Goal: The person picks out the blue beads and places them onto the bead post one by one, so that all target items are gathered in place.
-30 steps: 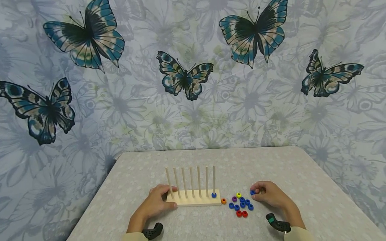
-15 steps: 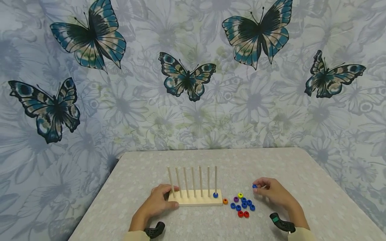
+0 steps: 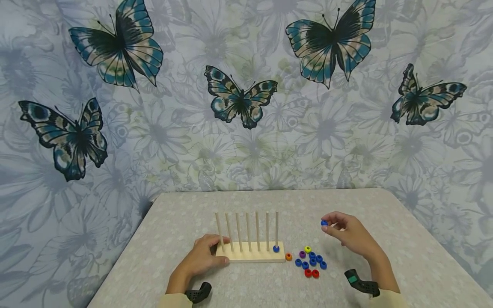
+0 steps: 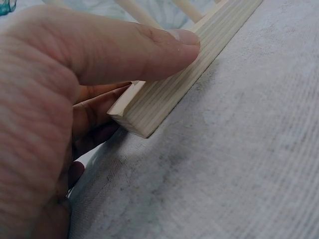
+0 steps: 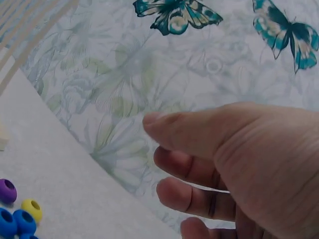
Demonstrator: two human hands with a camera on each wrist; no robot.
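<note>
A wooden peg stand [image 3: 256, 256] with several upright pegs sits on the table. My left hand [image 3: 197, 259] grips the stand's left end; the left wrist view has the thumb [image 4: 164, 52] on the near side of the base and fingers behind it. One blue bead [image 3: 276, 249] rests at the foot of the rightmost peg. Raised over the table to the right, my right hand [image 3: 352, 234] pinches another blue bead [image 3: 324, 223] between thumb and fingertips. That bead is hidden in the right wrist view, where the thumb [image 5: 184, 128] covers the spot.
Right of the stand lie loose beads: an orange bead [image 3: 288, 256] beside its end, a purple bead [image 3: 302, 254], a yellow bead [image 3: 307, 249], several blue beads [image 3: 313, 262] and two red beads [image 3: 308, 273]. A butterfly-patterned wall covering [image 3: 246, 162] rises behind the table [image 3: 185, 214].
My right hand has risen away from the loose beads, lifting the pinched blue bead. The left hand keeps its grip on the stand. The whole head view has shifted slightly.
</note>
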